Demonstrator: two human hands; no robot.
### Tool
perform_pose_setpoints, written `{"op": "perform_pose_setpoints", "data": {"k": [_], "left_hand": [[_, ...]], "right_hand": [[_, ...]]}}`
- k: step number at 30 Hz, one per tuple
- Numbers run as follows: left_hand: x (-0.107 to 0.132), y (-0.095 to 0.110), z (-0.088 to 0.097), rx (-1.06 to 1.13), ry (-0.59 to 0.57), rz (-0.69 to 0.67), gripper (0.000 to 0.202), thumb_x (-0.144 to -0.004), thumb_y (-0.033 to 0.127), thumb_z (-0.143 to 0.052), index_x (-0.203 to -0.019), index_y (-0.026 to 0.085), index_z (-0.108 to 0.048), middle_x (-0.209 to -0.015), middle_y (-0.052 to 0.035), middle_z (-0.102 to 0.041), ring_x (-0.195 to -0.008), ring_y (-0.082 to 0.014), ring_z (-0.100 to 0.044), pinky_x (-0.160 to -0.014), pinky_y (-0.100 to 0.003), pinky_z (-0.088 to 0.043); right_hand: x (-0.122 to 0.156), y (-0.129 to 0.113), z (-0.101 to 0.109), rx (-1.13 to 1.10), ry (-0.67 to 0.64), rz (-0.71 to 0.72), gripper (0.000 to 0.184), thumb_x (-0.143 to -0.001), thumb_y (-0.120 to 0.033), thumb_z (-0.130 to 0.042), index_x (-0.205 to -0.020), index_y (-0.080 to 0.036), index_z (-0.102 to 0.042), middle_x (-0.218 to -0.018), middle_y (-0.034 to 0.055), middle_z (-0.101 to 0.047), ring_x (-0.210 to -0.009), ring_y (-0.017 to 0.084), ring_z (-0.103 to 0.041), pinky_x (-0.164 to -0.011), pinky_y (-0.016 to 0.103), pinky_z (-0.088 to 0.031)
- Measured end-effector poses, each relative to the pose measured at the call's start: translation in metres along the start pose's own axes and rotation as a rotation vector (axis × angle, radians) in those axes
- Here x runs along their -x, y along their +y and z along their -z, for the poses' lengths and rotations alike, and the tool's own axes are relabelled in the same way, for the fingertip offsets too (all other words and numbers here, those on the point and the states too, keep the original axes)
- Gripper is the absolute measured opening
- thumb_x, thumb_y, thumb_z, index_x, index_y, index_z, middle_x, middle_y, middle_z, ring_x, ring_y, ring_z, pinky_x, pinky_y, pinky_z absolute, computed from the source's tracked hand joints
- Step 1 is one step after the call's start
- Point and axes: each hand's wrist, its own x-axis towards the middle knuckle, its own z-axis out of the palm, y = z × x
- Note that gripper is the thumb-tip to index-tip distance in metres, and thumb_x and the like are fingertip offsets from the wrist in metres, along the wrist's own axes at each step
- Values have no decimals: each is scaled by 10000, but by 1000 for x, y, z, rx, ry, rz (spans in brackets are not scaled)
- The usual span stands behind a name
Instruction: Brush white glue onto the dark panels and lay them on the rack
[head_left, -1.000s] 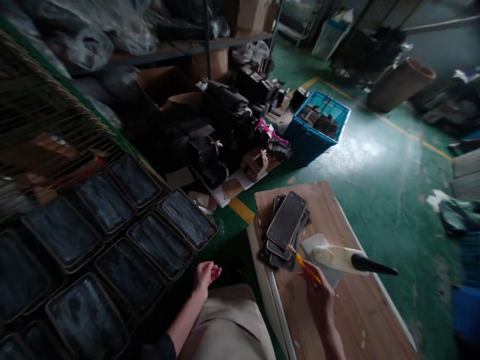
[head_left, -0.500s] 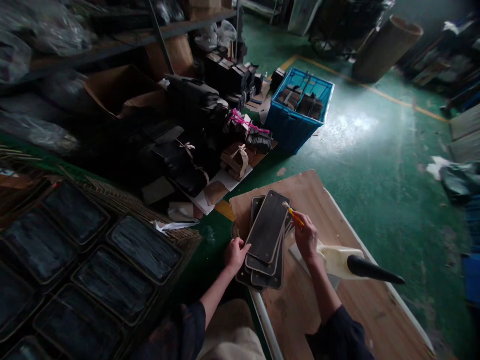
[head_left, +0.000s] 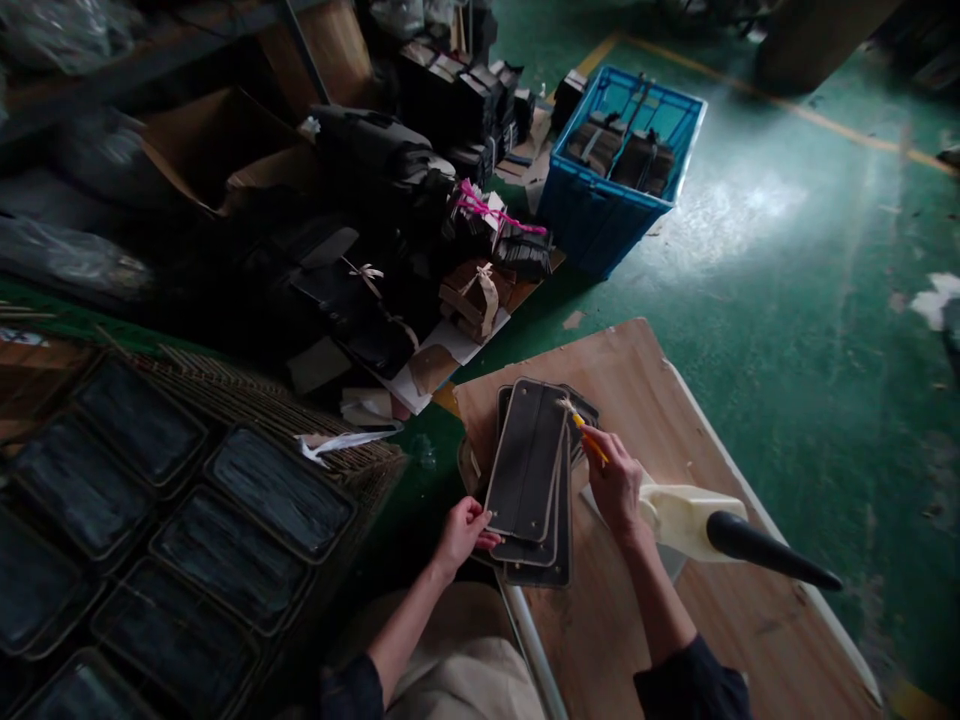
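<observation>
- Head view: grasps a yellow-handled brush (head_left: pixel 588 432) in the right hand (head_left: pixel 616 485), just right of the frame's middle, fingers closed around the handle.
- Points pale bristles at the upper right edge of the top panel (head_left: pixel 526 460); cannot tell contact from near contact.
- Pinches the top panel's lower left corner with the left hand (head_left: pixel 459 535), near the middle of the frame.
- Shows the top panel, dark and round-cornered, slanting over a fanned pile of similar panels (head_left: pixel 556 572), on a wooden board (head_left: pixel 750 630) at lower right.
- Includes a cream container (head_left: pixel 694 518) with a black tapered end, right of the right hand.
- Shows rows of dark rectangular pieces (head_left: pixel 281 492) at lower left.
- Includes a blue crate (head_left: pixel 592 215) at upper right of centre, with dark bundles inside.
</observation>
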Motion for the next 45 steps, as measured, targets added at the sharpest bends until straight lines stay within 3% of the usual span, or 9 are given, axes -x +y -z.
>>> {"op": "perform_pose_setpoints", "data": {"k": [12,15,22,25,28,32,37,41,45], "left_hand": [[-7,-2,5,11,-41,14,433,-700,468,-743,-751,191,-415,-564,22,-603,-525,-215,-700,-426,-231,-532],[-7,-1,4,49,-33,11,448,-679,463,-762,-756,193,-412,-561,32,-591,-527,-225,-702,-435,-242,-539],[-7,0,3,33,-20,35,430,-697,450,-751,-749,193,-410,-561,31,-590,-532,-228,-705,-431,-234,-530],[-6,3,3,44,-25,39,416,-704,420,-756,-750,194,-410,-542,30,-584,-530,-227,-704,-435,-230,-528],[-5,6,3,43,-38,40,396,-713,400,-749,-750,192,-414,-552,29,-586,-532,-225,-705,-446,-237,-538],[-5,8,3,46,-43,33,378,-708,392,-745,-764,192,-429,-596,29,-604,-507,-205,-694,-441,-241,-543],[-10,5,4,46,-52,28,368,-702,396,-736,-751,194,-432,-597,25,-603,-496,-199,-689,-418,-222,-531],[-12,5,3,11,-38,9,337,-714,376,-706,-742,190,-428,-598,39,-578,-492,-192,-689,-405,-208,-526],[-11,6,2,-23,-18,17,332,-709,375,-695,-744,189,-423,-563,59,-552,-480,-184,-682,-395,-199,-519]], "right_hand": [[-16,-6,-21,153,-112,65,291,-996,-315,-391,-1165,-227,-612,-994,42,-655,-717,138,-627,-587,227,-396],[9,-13,-18,179,-203,67,294,-999,-319,-378,-1158,-222,-606,-975,43,-651,-674,133,-612,-561,229,-381],[108,-45,6,144,-474,72,279,-982,-219,-368,-1153,-221,-590,-954,58,-656,-721,143,-627,-615,222,-439],[125,-55,16,83,-577,52,277,-979,-205,-359,-1117,-217,-599,-930,55,-655,-716,148,-638,-614,221,-460],[112,-61,24,-37,-690,23,269,-992,-259,-359,-1084,-229,-610,-900,43,-658,-710,147,-649,-612,217,-475],[65,-47,19,-175,-732,18,254,-990,-315,-390,-1073,-245,-619,-935,34,-681,-760,149,-666,-646,221,-495],[3,-13,-7,-171,-455,14,230,-965,-329,-458,-1085,-235,-630,-980,35,-689,-820,161,-667,-716,252,-500],[-31,-6,-19,-124,-197,29,269,-975,-327,-435,-1121,-209,-627,-1001,59,-670,-808,156,-649,-725,259,-485],[-41,-11,-26,15,-139,91,270,-986,-311,-422,-1140,-218,-623,-997,53,-663,-766,137,-633,-659,227,-446]]}}
